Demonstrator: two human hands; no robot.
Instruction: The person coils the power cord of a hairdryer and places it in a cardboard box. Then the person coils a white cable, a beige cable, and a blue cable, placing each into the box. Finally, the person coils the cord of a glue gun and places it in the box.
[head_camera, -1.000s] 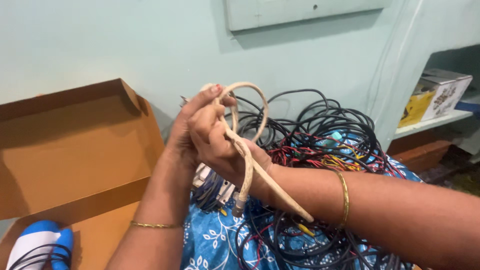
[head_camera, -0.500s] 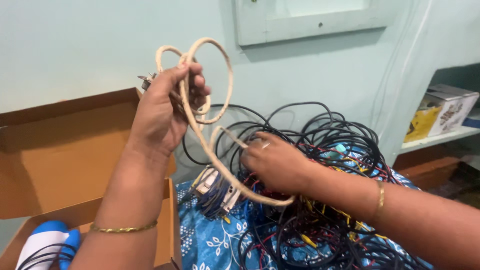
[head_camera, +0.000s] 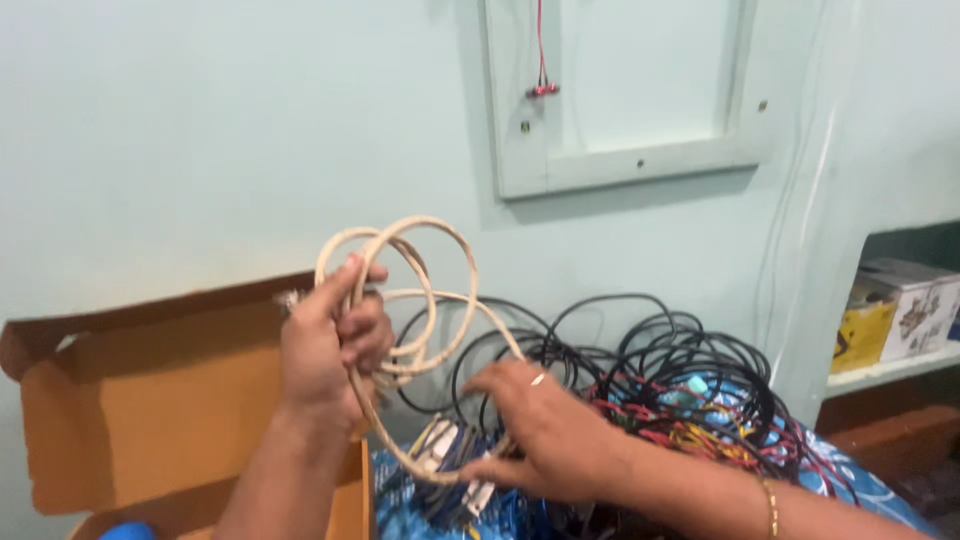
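Note:
My left hand (head_camera: 330, 350) is raised and closed around a cream-coloured cable (head_camera: 420, 250) wound into several loops. From those loops the cable runs down in a curve to my right hand (head_camera: 545, 435), whose fingers pinch it low over a pile of tangled black and red wires (head_camera: 690, 390). White connectors (head_camera: 445, 455) lie under the right hand on a blue patterned cloth (head_camera: 860, 480).
An open brown cardboard box (head_camera: 140, 410) stands at the left with a blue and white object (head_camera: 125, 530) at its bottom edge. A recessed panel (head_camera: 620, 90) with a red wire is in the pale wall. Boxes (head_camera: 905, 310) sit on a shelf at right.
My hands came apart: the left rose with the coiled loops, and the right dropped along the cable toward the wire pile. The view tilted upward.

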